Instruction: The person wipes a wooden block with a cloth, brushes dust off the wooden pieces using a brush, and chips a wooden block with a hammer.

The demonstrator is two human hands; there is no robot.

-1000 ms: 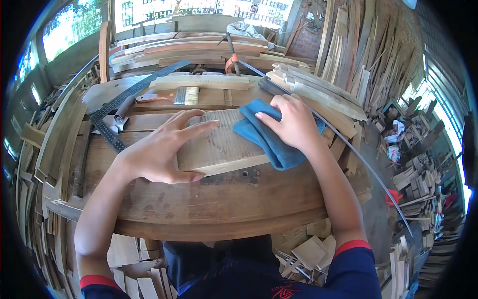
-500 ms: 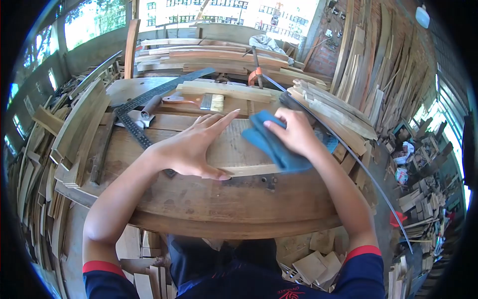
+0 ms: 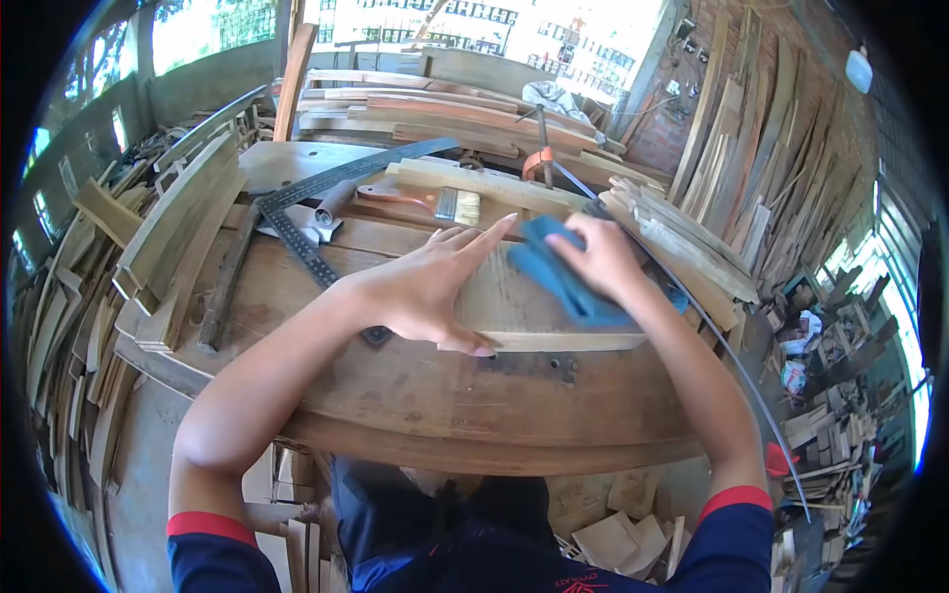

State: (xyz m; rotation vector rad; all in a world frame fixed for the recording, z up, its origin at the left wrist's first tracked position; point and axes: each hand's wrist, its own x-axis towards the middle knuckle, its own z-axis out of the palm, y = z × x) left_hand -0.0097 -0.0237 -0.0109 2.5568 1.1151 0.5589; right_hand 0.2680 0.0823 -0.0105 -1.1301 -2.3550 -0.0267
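Observation:
A pale wooden board (image 3: 504, 301) lies flat on the wooden workbench (image 3: 465, 415). My left hand (image 3: 420, 292) spans the board's left end, thumb along the near edge and fingers stretched toward the far side, gripping it. In my right hand (image 3: 605, 259) is a folded blue cloth (image 3: 556, 272), pinched between thumb and fingers. The cloth rests over the right part of the board and covers some of its face. Its lower edge is a little blurred.
Behind the board lie a paintbrush (image 3: 457, 206), a metal framing square (image 3: 297, 242) and a long wood strip (image 3: 484, 183). An orange clamp (image 3: 539, 163) stands at the back. Stacked planks (image 3: 682, 232) sit on the right, and upright boards (image 3: 183, 232) on the left.
The whole view has shifted, so the bench and both hands appear further right. My right hand still holds the cloth over the board, and my left hand keeps its place at the board's end.

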